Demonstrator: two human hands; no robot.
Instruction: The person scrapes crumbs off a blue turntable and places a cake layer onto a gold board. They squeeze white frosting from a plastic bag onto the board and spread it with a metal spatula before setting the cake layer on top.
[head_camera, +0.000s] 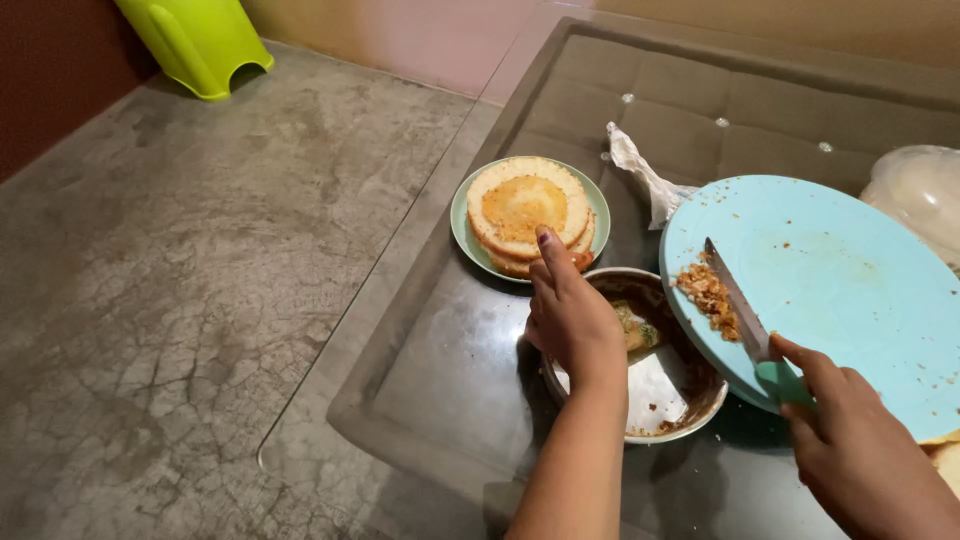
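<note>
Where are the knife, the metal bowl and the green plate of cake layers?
Teal-handled knife (735, 295), head view: middle of blade.
Round metal bowl (690, 425), head view: near rim.
Round green plate (462, 232), head view: bare left rim.

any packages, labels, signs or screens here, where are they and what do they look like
No labels, signs or screens show.
Wrapper: crumpled, white and clear, on the glass table between the green plate and the blue board.
Bag: cloudy, clear, rounded, at the right edge behind the blue board; contents cannot be told.
</note>
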